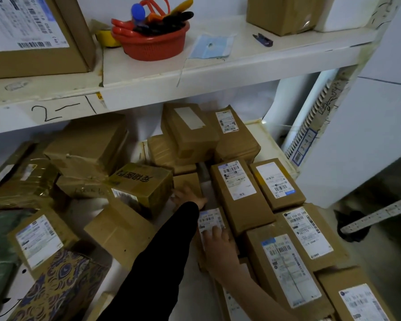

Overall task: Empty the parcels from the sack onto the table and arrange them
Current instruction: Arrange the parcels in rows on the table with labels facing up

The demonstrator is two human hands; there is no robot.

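Note:
Many brown cardboard parcels lie on the white lower shelf board (88, 206). My left hand (188, 195), in a black sleeve, lies flat with fingers spread on a small plain brown box (187, 180) in the middle. Nearer to me, my right hand (218, 244), bare-armed, has its fingers curled over a small parcel with a white barcode label (210, 220). To the right, labelled boxes (239, 188) lie side by side in rows. A dark green sack (0, 246) shows at the left edge.
A blue-and-gold patterned box (56, 288) lies at the near left. Boxes are piled loosely at the back left (88, 144). The upper shelf holds a red basket of scissors (152, 42), a blue face mask (212, 46) and large cartons (33, 35).

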